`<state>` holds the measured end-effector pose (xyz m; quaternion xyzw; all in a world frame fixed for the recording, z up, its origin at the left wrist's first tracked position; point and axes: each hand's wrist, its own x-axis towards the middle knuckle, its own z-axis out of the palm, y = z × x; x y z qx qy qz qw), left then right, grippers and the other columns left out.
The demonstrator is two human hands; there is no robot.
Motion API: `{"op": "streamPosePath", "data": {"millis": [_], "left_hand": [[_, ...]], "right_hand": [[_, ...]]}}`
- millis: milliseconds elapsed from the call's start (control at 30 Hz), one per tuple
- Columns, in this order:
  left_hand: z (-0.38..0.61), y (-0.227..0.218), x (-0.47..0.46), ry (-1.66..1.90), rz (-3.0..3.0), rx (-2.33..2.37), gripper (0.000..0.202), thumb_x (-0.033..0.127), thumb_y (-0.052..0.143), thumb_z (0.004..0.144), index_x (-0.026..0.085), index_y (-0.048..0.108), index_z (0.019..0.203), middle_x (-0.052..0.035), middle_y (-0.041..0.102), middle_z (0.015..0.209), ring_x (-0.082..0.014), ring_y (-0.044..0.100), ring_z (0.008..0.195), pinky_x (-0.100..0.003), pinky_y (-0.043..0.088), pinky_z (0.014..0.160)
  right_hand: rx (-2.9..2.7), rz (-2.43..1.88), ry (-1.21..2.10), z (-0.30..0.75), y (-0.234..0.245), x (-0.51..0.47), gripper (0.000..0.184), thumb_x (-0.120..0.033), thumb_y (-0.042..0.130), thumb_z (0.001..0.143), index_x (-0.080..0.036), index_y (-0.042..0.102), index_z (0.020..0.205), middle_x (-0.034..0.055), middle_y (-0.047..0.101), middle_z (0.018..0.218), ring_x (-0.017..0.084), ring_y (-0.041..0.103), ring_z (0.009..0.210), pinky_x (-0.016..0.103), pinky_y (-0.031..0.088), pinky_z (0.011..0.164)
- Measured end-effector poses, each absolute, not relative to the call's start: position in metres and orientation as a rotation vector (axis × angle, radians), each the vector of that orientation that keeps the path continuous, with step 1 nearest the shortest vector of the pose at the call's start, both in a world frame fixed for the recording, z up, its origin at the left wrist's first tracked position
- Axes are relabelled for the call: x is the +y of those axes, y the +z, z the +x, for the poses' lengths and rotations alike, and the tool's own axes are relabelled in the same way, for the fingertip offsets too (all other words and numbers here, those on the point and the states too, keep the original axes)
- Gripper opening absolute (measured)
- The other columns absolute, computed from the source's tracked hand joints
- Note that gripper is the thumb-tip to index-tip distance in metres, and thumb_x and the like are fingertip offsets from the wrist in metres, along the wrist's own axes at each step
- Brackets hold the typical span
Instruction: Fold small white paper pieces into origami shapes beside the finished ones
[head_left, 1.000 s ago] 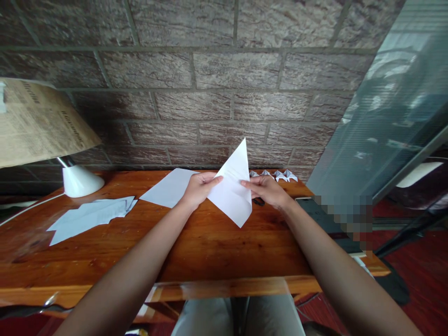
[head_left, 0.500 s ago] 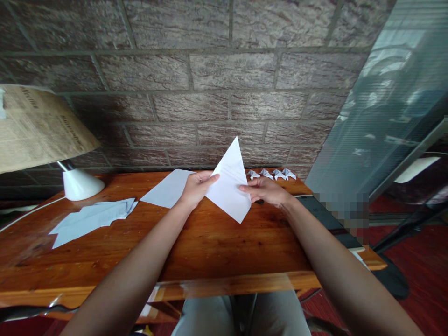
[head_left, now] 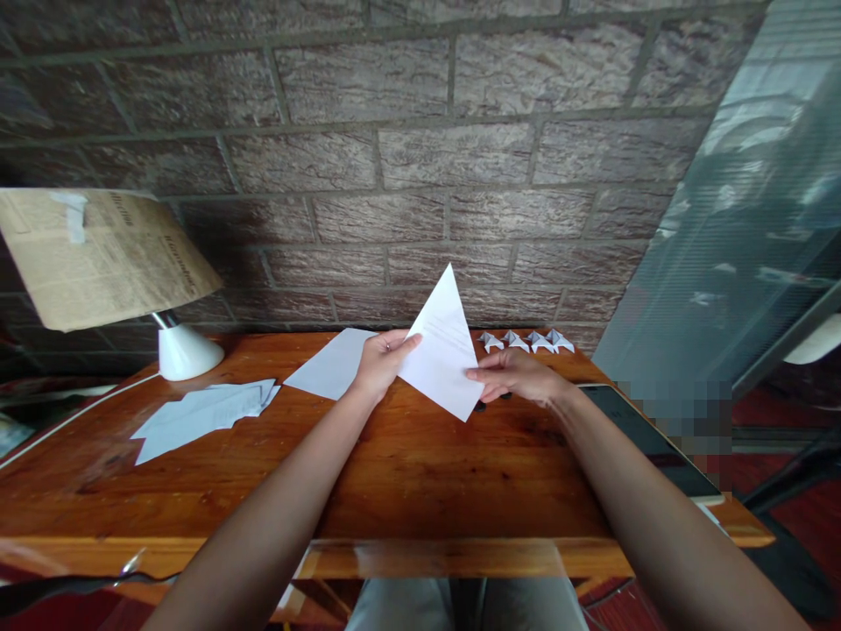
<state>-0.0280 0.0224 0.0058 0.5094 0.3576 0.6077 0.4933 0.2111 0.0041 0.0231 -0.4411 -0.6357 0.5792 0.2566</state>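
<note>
Pretty busy desk (head_left: 407, 504) here. Lamp (head_left: 190, 353) with a newsprint shade on the left of the frame, a messy overlapping paper pile (head_left: 203, 412) below it, and a flat white sheet (head_left: 328, 368) just left of centre, partly blocked by the left hand (head_left: 385, 361). On the right, a dark flat slab (head_left: 657, 443) is partly covered by the right forearm. Something small and dark peeks out under the right hand (head_left: 516, 377), too hidden to identify. The pointed white paper (head_left: 441, 350) is mid-frame, held up off the wood, left fingers pinching its left edge, right ones pinching its lower right edge. Count: one lamp, one slab, four little folded paper pieces (head_left: 540, 342) along the back edge; can't count the pile.
</note>
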Motion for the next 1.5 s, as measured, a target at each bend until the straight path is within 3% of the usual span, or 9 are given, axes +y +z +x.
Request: {"op": "streamPosePath", "data": {"millis": [567,833,1067,1267,1367,1500], "left_hand": [[-0.029,0.000,0.029,1.588,1.043,0.856,0.042,0.041,0.085,0.056,0.014,0.075,0.087,-0.0067,0.075,0.084,-0.0167,0.066,0.070,-0.028,0.049,0.069],[-0.026,-0.002,0.022,1.273,1.199,0.852,0.041,0.043,0.083,0.060,0.014,0.075,0.087,-0.0084,0.075,0.087,-0.0195,0.067,0.074,-0.030,0.049,0.071],[-0.014,-0.001,0.006,0.934,1.426,0.837,0.040,0.046,0.079,0.065,0.016,0.075,0.092,-0.0091,0.074,0.093,-0.0208,0.067,0.076,-0.029,0.048,0.069],[-0.013,-0.001,0.009,1.088,1.295,0.885,0.046,0.044,0.080,0.065,0.020,0.070,0.103,-0.0072,0.072,0.100,-0.0193,0.066,0.090,-0.030,0.050,0.079],[-0.015,0.000,0.011,1.105,1.274,0.848,0.047,0.044,0.081,0.063,0.020,0.071,0.102,-0.0067,0.073,0.097,-0.0190,0.066,0.087,-0.031,0.051,0.080],[-0.015,0.003,0.011,1.155,1.246,0.829,0.043,0.046,0.081,0.062,0.017,0.073,0.093,-0.0062,0.073,0.090,-0.0186,0.066,0.082,-0.030,0.050,0.077]], "right_hand": [[-1.474,-1.125,1.522,0.214,0.012,0.014,0.040,-0.039,0.086,0.056,-0.017,0.073,0.088,0.0045,0.075,0.089,0.016,0.070,0.082,0.030,0.052,0.088],[-1.480,-1.035,1.470,0.208,0.017,0.008,0.043,-0.044,0.082,0.064,-0.017,0.069,0.094,0.0053,0.072,0.093,0.015,0.067,0.083,0.028,0.053,0.080],[-1.296,-1.046,1.289,0.204,0.014,0.011,0.042,-0.047,0.083,0.059,-0.015,0.071,0.084,0.0054,0.073,0.082,0.015,0.064,0.067,0.028,0.051,0.067],[-1.483,-1.043,1.416,0.198,0.016,0.002,0.044,-0.046,0.080,0.062,-0.012,0.073,0.088,0.0039,0.071,0.076,0.010,0.057,0.060,0.023,0.041,0.057],[-1.604,-1.052,1.477,0.187,0.016,-0.006,0.042,-0.048,0.079,0.063,-0.012,0.073,0.084,0.0005,0.067,0.068,0.008,0.051,0.054,0.021,0.033,0.051],[-1.666,-1.059,1.541,0.175,0.017,-0.015,0.042,-0.049,0.079,0.062,-0.013,0.073,0.083,-0.0002,0.067,0.067,0.009,0.052,0.056,0.021,0.037,0.053]]}}
